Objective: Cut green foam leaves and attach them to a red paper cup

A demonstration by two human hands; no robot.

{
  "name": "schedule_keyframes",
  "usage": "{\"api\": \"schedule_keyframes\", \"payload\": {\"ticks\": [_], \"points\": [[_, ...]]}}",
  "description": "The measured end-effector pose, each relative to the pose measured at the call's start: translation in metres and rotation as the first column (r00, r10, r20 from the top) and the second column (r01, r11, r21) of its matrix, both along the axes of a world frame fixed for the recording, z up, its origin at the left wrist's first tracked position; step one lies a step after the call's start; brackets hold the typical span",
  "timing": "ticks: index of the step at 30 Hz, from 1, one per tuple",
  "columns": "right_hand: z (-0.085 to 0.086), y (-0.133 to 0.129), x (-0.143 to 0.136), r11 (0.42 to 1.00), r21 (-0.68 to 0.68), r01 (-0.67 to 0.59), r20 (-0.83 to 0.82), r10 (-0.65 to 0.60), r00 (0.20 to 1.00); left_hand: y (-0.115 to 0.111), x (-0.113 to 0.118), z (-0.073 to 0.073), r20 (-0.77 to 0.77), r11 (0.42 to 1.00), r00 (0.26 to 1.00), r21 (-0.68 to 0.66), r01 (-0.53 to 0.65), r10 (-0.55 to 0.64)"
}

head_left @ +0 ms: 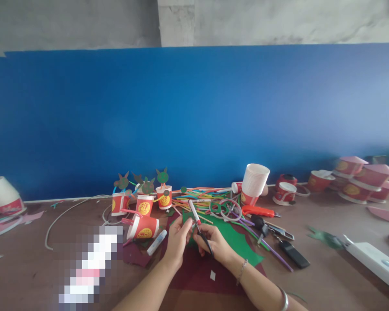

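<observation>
My left hand (177,242) pinches a small piece of green paper (187,215) between thumb and fingers. Close beside it, my right hand (215,244) is closed around black-handled scissors (205,242); their blades are mostly hidden by the fingers and paper. A white marker (193,210) with a red band appears just beyond the scissors. Under both hands lies a dark red sheet (194,278), and a larger green sheet (242,244) rests partly on it at the right. A small white scrap (213,275) is on the red sheet.
Decorated red paper cups (144,206) and a glue stick (156,242) stand or lie at left. Behind are colourful sticks (188,196) and stacked white cups (255,181). An orange utility knife (259,211), keys with a black fob (293,252) and a white box (375,261) are at right.
</observation>
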State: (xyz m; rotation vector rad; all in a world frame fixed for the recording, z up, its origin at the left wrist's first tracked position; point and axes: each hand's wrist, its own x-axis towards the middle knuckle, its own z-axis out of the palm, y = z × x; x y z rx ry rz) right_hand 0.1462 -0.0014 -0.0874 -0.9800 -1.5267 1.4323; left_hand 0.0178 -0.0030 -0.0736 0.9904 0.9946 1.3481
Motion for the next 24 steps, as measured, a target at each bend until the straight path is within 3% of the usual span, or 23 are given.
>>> {"api": "schedule_keyframes", "payload": {"ticks": [24], "points": [[0.009, -0.004, -0.001, 1.0, -0.015, 0.023, 0.034, -0.022, 0.999, 0.002, -0.002, 0.0, 0.031, 0.999, 0.999, -0.016, 0.035, -0.034]]}}
